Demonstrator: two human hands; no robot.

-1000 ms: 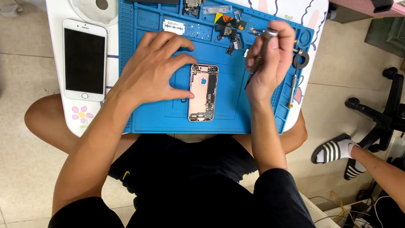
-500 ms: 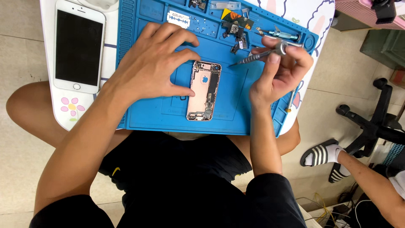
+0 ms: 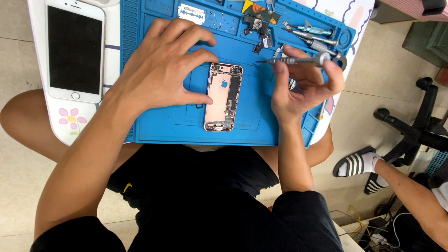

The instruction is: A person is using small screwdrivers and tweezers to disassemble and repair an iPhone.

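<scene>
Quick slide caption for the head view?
Left hand steadies an opened phone housing on a blue repair mat; right hand holds a precision screwdriver.

A small phone-repair workshop: a blue silicone repair mat (image 3: 158, 126) covers the little white table (image 3: 70, 133), with loose phone parts (image 3: 259, 25), precision screwdrivers (image 3: 312, 31) and a razor blade (image 3: 192, 13) in its trays. A tiled floor (image 3: 364, 126), an office chair base (image 3: 413, 133) and tangled cables (image 3: 373, 228) surround it
</scene>
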